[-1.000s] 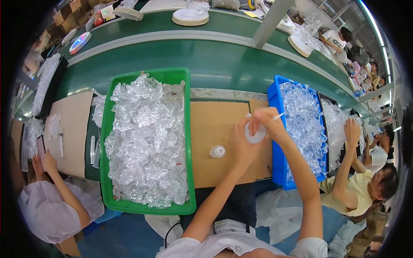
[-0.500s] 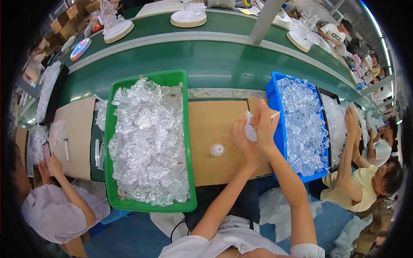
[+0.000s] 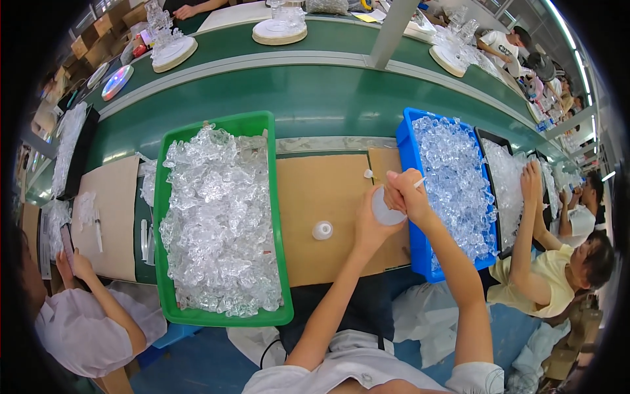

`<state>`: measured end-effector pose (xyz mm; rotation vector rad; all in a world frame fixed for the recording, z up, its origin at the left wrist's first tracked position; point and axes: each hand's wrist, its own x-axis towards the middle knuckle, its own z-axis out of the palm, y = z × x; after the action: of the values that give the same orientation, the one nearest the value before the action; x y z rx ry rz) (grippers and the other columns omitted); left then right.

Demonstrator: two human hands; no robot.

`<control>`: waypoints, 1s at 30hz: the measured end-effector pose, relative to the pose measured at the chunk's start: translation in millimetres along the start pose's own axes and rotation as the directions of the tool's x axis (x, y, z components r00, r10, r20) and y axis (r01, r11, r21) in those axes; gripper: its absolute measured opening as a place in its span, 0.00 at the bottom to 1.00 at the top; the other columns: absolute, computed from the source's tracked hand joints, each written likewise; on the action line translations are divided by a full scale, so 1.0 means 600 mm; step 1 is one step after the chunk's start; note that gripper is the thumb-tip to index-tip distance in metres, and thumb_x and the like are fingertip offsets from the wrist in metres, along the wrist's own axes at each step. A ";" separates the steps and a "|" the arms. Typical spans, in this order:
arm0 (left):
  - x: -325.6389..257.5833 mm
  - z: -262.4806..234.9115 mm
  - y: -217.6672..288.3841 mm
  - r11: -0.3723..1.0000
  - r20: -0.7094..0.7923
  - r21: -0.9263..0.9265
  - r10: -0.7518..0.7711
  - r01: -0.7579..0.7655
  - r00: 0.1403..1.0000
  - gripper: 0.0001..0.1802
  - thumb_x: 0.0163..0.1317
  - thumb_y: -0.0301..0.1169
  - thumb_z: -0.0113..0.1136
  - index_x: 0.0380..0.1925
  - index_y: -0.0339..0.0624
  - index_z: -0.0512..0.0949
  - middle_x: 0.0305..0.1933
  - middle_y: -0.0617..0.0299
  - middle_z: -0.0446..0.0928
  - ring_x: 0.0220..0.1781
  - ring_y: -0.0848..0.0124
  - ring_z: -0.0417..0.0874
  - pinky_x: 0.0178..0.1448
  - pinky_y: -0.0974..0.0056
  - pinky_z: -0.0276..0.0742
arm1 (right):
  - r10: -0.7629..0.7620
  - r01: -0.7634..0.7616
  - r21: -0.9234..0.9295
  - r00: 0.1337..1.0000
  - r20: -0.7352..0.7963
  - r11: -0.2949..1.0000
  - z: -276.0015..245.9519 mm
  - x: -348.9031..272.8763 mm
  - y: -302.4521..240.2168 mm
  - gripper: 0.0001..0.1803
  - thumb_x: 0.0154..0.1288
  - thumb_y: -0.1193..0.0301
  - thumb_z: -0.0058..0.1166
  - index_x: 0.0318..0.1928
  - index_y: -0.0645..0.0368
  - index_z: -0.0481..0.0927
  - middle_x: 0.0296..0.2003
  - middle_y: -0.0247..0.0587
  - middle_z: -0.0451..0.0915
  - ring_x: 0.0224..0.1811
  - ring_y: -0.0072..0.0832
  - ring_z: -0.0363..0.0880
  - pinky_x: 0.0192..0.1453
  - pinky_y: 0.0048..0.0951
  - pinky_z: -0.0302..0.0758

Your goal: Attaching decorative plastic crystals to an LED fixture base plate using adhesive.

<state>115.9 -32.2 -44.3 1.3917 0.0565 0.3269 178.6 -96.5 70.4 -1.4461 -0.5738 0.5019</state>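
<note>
My left hand (image 3: pixel 371 223) is wrapped around a translucent white bottle (image 3: pixel 387 211) held above the cardboard. The fingers of my right hand (image 3: pixel 408 194) are curled closed over the bottle's upper part. A thin white stick (image 3: pixel 420 182) pokes out of that hand; its other end is hidden. Just beyond the bottle sits a small white cap-like piece (image 3: pixel 368 173), with a yellowish bit beside it. A small round white container (image 3: pixel 322 230) stands on the cardboard sheet (image 3: pixel 308 190), to the left of both hands.
A green bin (image 3: pixel 283 289) full of clear plastic pieces stands on the left. The blue bin (image 3: pixel 418 243) of similar pieces is close by my right hand. Behind runs a green conveyor (image 3: pixel 328 98) with a metal post (image 3: pixel 392 36). Co-workers sit on both sides.
The bottle has turned and shows more of its body; my right hand has moved lower over it. The small white piece beyond the bottle now shows. The whole view has shifted slightly.
</note>
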 end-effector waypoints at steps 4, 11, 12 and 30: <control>-0.012 0.023 0.018 0.996 -0.113 0.082 -0.007 0.016 0.994 0.44 0.38 0.32 0.76 0.58 0.42 0.64 0.54 0.56 0.71 0.57 0.63 0.73 0.58 0.60 0.70 | -0.065 0.063 -0.016 0.978 -0.200 0.998 0.001 -0.019 0.011 0.31 0.71 0.65 0.41 0.06 0.56 0.60 0.05 0.32 0.59 0.07 0.18 0.56 0.14 0.23 0.54; -0.019 0.064 -0.002 0.963 -0.479 0.248 0.218 -0.107 0.850 0.41 0.37 0.35 0.75 0.54 0.43 0.68 0.47 0.53 0.75 0.52 0.53 0.74 0.57 0.51 0.63 | -0.305 0.193 -0.260 0.804 -0.511 0.946 0.040 -0.014 0.032 0.30 0.73 0.63 0.39 0.09 0.53 0.59 0.06 0.32 0.59 0.06 0.19 0.54 0.14 0.24 0.57; -0.019 0.066 0.000 0.962 -0.475 0.247 0.225 -0.116 0.851 0.41 0.37 0.35 0.75 0.54 0.43 0.68 0.47 0.53 0.75 0.52 0.53 0.74 0.57 0.51 0.63 | -0.247 0.180 -0.179 0.831 -0.498 0.967 0.028 -0.015 0.032 0.29 0.72 0.63 0.40 0.10 0.55 0.61 0.07 0.31 0.61 0.09 0.18 0.58 0.16 0.23 0.58; -0.017 0.041 -0.005 0.911 -0.232 0.402 0.203 -0.096 0.951 0.39 0.43 0.28 0.71 0.57 0.40 0.63 0.54 0.50 0.71 0.58 0.53 0.72 0.61 0.55 0.67 | 0.108 -0.119 -0.700 0.992 -0.060 0.704 -0.050 -0.101 -0.015 0.44 0.40 0.64 0.73 0.61 0.56 0.68 0.52 0.44 0.76 0.54 0.38 0.75 0.59 0.35 0.70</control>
<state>112.4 -58.8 -44.3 1.7405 0.2508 0.6627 150.7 -158.8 74.7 -2.2343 -0.7089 0.3765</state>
